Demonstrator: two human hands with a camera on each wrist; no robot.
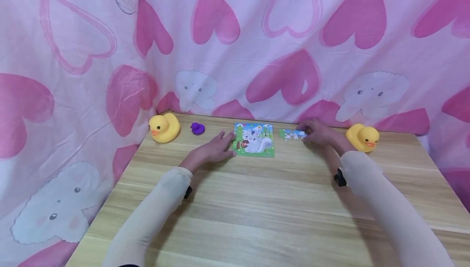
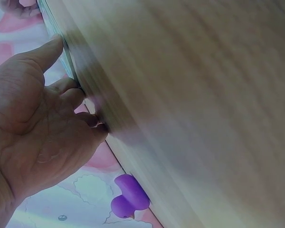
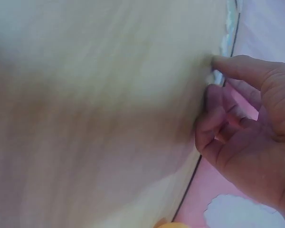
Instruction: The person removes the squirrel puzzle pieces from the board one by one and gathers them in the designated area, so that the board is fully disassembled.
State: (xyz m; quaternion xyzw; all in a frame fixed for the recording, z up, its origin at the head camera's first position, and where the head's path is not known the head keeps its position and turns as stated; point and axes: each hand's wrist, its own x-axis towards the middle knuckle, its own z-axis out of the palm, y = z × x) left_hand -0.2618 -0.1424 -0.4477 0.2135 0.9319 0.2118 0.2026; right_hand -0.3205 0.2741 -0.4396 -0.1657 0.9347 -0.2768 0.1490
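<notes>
A square picture board (image 1: 254, 141) with a pale, bushy-tailed cartoon animal lies flat near the back of the wooden table. My left hand (image 1: 217, 147) touches its left side, fingers and thumb spread along the edge; the left wrist view shows this hand (image 2: 42, 111) from the palm side. Right of the board lies a strip of joined jigsaw puzzle pieces (image 1: 291, 134). At that strip's right end my right hand (image 1: 318, 133) pinches a puzzle piece, mostly hidden by the fingers. In the right wrist view, the thumb and curled fingers of the hand (image 3: 251, 114) meet the pieces' edge.
A small purple duck (image 1: 198, 128) sits left of my left hand. Larger yellow ducks stand at the back, one at the left (image 1: 166, 128) and one at the right (image 1: 361, 137), beside my right forearm. A pink heart-patterned curtain (image 1: 227, 63) hangs behind the table (image 1: 257, 210).
</notes>
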